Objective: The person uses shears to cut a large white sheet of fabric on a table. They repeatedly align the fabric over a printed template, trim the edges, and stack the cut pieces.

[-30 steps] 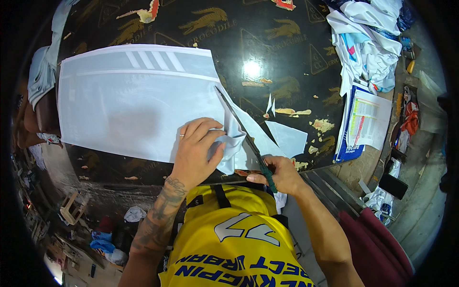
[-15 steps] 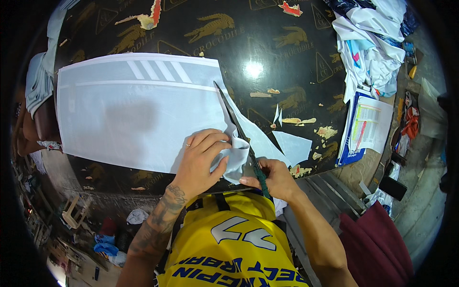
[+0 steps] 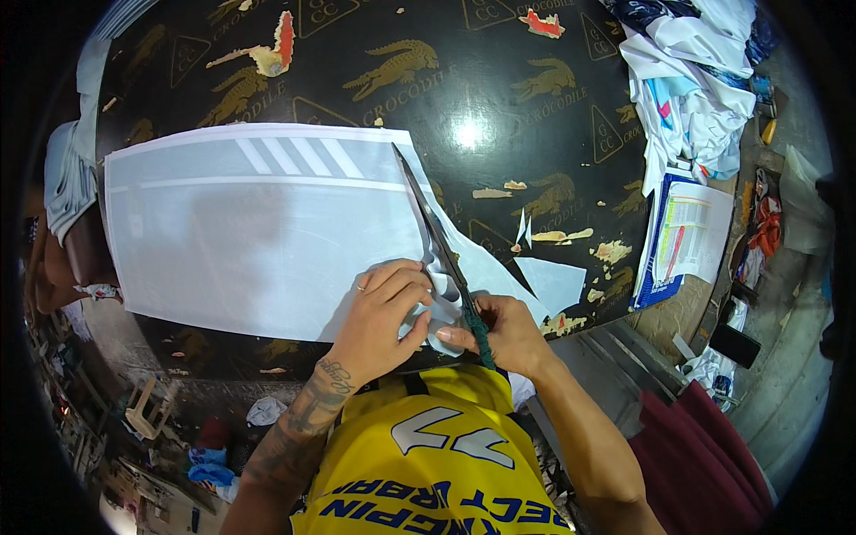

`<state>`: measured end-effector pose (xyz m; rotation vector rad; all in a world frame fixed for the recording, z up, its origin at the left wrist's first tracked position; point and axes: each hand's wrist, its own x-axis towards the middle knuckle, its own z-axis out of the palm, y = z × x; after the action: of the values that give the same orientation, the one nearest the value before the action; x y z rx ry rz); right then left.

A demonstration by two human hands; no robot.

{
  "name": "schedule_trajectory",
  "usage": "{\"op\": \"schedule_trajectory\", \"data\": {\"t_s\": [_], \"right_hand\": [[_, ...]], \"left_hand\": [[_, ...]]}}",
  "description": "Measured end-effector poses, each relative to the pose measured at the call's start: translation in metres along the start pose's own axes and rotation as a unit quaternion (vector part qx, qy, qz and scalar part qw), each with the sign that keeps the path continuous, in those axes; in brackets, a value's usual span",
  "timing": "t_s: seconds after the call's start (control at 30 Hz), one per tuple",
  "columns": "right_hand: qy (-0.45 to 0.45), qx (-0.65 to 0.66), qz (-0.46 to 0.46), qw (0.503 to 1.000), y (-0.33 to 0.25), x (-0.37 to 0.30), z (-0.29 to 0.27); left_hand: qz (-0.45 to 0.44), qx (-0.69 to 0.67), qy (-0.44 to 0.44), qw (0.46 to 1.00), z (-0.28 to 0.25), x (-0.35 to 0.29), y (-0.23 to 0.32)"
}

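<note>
A stack of pale grey-white fabric panels (image 3: 259, 232) with white slanted stripes lies flat on the dark table. My right hand (image 3: 506, 334) grips large dark scissors (image 3: 443, 241) by their green-wrapped handles. The long blades lie along the panel's right side, their tip close to its far edge. On the fabric beside the blades rests my left hand (image 3: 385, 308), fingers curled and thumb below, around a bunched fold. To the blades' right, a strip of fabric (image 3: 486, 263) curves away. How many layers lie between the blades is hidden.
A triangular offcut (image 3: 555, 278) and thin slivers (image 3: 523, 229) lie to the right. The table (image 3: 499, 98) has peeling patches. At its right edge are papers on a blue folder (image 3: 682, 236) and heaped white garments (image 3: 700, 80). Folded cloth (image 3: 69, 174) sits at far left.
The scissors' tip has moved farther along the panel toward its far edge. The whole view has shifted slightly. Both hands keep nearly the same hold.
</note>
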<state>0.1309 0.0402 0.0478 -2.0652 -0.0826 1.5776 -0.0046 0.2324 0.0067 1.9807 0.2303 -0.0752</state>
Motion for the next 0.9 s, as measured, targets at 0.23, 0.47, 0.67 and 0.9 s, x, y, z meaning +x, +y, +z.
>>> {"op": "schedule_trajectory", "data": {"t_s": [0.23, 0.47, 0.67, 0.9], "right_hand": [[0.006, 0.001, -0.008, 1.0, -0.017, 0.006, 0.004], [0.054, 0.044, -0.046, 0.996, -0.017, 0.017, -0.004], [0.144, 0.135, -0.091, 0.976, 0.032, -0.02, -0.072], [0.348, 0.064, -0.139, 0.925, 0.14, -0.092, -0.21]], "left_hand": [[0.002, -0.008, -0.014, 1.0, -0.003, 0.003, -0.002], [0.003, 0.004, 0.009, 1.0, 0.004, -0.002, -0.002], [-0.003, 0.077, 0.089, 0.993, 0.004, 0.02, 0.018], [-0.108, 0.304, 0.343, 0.882, 0.014, 0.127, 0.014]]}}
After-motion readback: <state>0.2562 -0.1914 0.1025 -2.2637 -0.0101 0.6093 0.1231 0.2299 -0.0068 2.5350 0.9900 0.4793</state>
